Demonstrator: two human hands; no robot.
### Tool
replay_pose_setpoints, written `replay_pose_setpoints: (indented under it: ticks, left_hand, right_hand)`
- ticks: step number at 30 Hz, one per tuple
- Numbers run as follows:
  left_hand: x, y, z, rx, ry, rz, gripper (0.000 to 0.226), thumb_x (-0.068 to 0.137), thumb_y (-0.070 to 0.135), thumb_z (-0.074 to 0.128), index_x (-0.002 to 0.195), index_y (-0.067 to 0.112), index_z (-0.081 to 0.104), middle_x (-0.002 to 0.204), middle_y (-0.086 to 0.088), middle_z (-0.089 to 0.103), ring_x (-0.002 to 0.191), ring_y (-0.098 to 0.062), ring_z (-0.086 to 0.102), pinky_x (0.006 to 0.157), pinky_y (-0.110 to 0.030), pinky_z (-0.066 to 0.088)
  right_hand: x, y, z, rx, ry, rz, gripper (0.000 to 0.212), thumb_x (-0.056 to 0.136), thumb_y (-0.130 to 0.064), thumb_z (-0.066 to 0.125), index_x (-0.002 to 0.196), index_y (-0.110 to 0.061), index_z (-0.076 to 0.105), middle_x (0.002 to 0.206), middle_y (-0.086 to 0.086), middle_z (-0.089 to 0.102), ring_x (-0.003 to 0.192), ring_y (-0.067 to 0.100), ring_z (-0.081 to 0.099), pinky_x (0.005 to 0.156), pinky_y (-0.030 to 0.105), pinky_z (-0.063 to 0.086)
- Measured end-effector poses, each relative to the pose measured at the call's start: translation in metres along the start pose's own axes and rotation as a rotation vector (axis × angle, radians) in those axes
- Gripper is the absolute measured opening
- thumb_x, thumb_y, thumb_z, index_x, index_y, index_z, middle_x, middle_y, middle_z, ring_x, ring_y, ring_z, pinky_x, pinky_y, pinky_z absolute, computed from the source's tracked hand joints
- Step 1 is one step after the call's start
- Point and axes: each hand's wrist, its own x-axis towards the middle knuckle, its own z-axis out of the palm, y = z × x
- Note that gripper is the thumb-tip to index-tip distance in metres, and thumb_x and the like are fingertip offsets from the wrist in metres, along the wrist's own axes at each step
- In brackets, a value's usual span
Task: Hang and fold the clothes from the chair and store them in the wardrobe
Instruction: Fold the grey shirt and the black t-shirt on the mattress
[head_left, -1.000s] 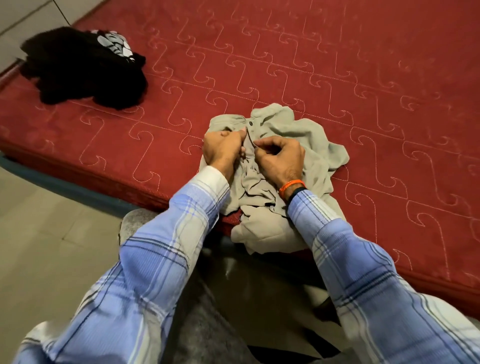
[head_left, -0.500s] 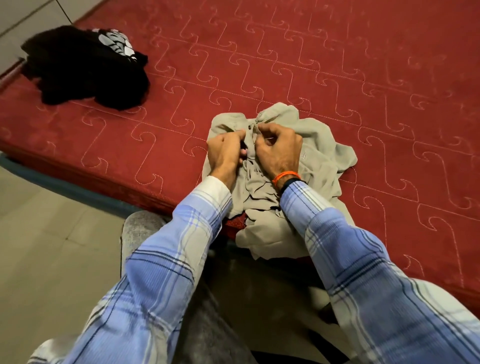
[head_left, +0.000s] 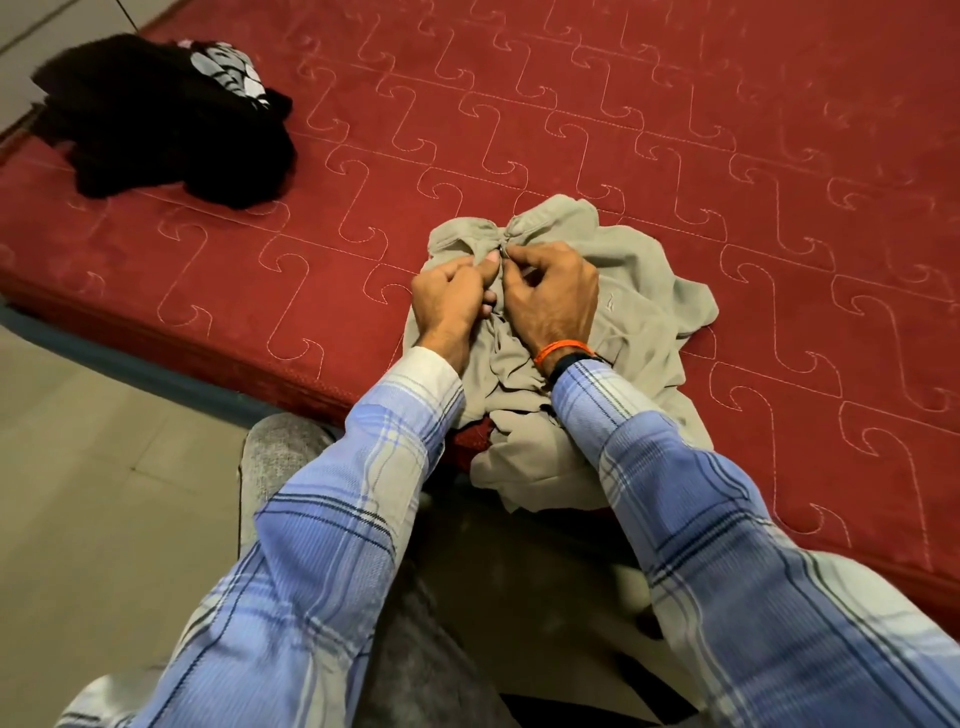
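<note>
A crumpled beige shirt (head_left: 639, 291) lies at the near edge of the red quilted mattress (head_left: 675, 130), part of it hanging over the edge. My left hand (head_left: 452, 301) and my right hand (head_left: 550, 296) sit side by side on the shirt's front, just below the collar. Each pinches the fabric at the placket between thumb and fingers. What lies between the fingertips is too small to make out. An orange band is on my right wrist.
A heap of black clothing (head_left: 166, 135) with a white-patterned piece lies at the mattress's far left corner. Tiled floor (head_left: 104, 467) runs along the left. My grey trouser leg (head_left: 280, 457) stands against the bed edge.
Both hands have crept up the shirt front toward the collar and drawn closer together, still pinching the fabric. The shirt has bunched a little more under them.
</note>
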Motion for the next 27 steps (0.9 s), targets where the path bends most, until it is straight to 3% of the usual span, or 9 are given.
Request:
replay_pose_setpoints:
  ticks: [2,8,12,20,27]
  left_hand:
    - [0.001,-0.001,0.000,-0.006,0.002,-0.001,0.016,0.083,0.016,0.075,0.094,0.004,0.073,0.050,0.002,0.055,0.040,-0.006,0.045,0.040,-0.018,0.039]
    - [0.009,-0.013,-0.004,0.059,0.018,0.094,0.011,0.078,0.020,0.076,0.079,0.009,0.074,0.056,-0.003,0.060,0.047,-0.012,0.050,0.053,-0.024,0.045]
    - [0.011,-0.018,-0.010,0.065,-0.068,0.163,0.019,0.083,0.015,0.073,0.065,0.014,0.069,0.056,-0.004,0.057,0.047,-0.012,0.048,0.047,-0.022,0.041]
    - [0.010,-0.016,-0.017,-0.016,-0.219,0.120,0.017,0.088,-0.001,0.065,0.072,0.004,0.067,0.059,-0.008,0.055,0.044,-0.009,0.044,0.041,-0.018,0.036]
    - [0.008,-0.017,-0.018,0.030,-0.220,0.152,0.020,0.089,-0.001,0.065,0.070,0.007,0.067,0.055,-0.005,0.056,0.045,-0.012,0.043,0.041,-0.019,0.036]
  right_hand:
    - [0.000,0.001,0.000,-0.013,0.002,-0.025,0.019,0.083,-0.032,0.068,0.095,-0.023,0.078,0.085,-0.003,0.070,0.075,0.018,0.064,0.069,0.033,0.053]
    - [-0.003,0.009,0.003,-0.050,0.004,-0.176,0.012,0.080,-0.022,0.068,0.084,-0.017,0.078,0.079,0.000,0.066,0.068,0.020,0.060,0.059,0.032,0.050]
    - [-0.003,0.012,0.004,-0.046,0.021,-0.227,0.009,0.077,-0.015,0.068,0.077,-0.013,0.077,0.075,0.001,0.064,0.065,0.019,0.059,0.058,0.031,0.047]
    - [-0.003,0.016,0.003,-0.047,0.002,-0.297,0.008,0.072,-0.013,0.068,0.072,-0.012,0.076,0.074,0.001,0.066,0.064,0.020,0.060,0.059,0.031,0.048]
    - [-0.005,0.016,-0.001,-0.090,-0.025,-0.347,0.009,0.072,-0.012,0.067,0.069,-0.011,0.076,0.071,0.003,0.063,0.060,0.023,0.057,0.054,0.031,0.046]
